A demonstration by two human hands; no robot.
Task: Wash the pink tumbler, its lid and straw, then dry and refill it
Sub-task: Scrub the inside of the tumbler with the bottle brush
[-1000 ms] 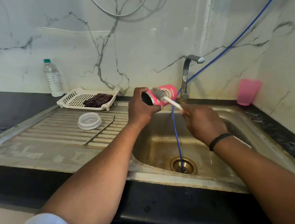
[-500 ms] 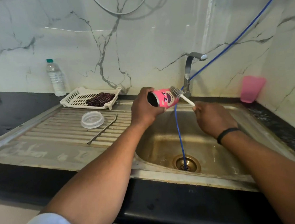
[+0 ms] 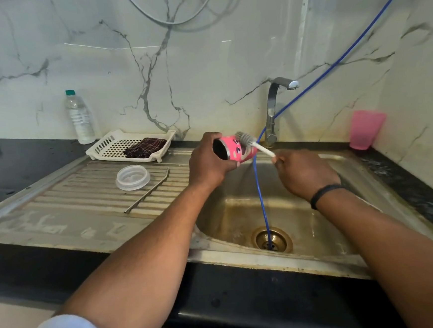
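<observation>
Scrubbing step: outside of pink tumbler (image 3: 231,148) being brushed over sink (image 3: 352,261). Left hand (image 3: 207,165) wrapped round tumbler, held sideways, mouth facing camera; right hand (image 3: 303,172) pinching white handle of bottle brush (image 3: 247,140), bristles on tumbler's far side. Likely next: rinse under tap (image 3: 274,107), needs one hand freed. Lid (image 3: 132,177) and straw (image 3: 149,191) lie on drainboard, left of hands, well apart, apparently unwashed.

Steel sink (image 3: 328,245); plastic lid (image 3: 132,177)
</observation>
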